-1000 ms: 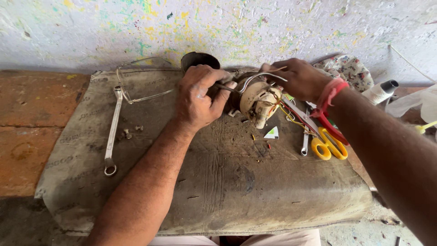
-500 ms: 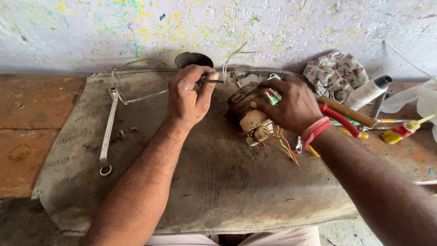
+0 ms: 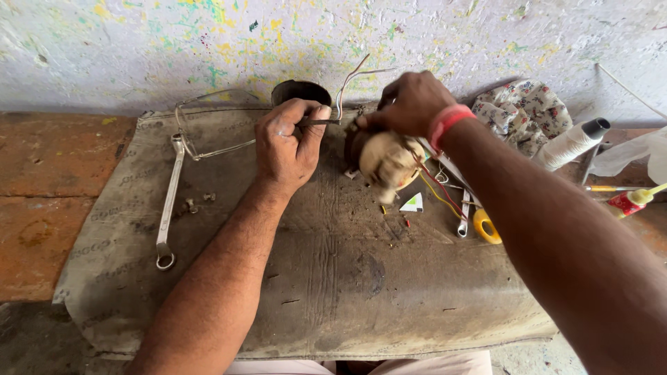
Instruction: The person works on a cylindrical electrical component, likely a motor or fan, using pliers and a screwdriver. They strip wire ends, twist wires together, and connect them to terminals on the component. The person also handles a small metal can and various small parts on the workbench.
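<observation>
Both forearms reach in from the lower frame over a worn grey mat (image 3: 333,278). The left hand (image 3: 288,146), at centre, is fisted, fingers clamped on a thin dark tool (image 3: 319,122) pointing right. The right hand (image 3: 410,103), upper centre, has fingers closed on the top of a small cream motor part (image 3: 388,161) with coloured wires trailing. A spanner (image 3: 169,205) lies left; a thread spool (image 3: 571,143) and patterned cloth (image 3: 524,111) sit upper right.
</observation>
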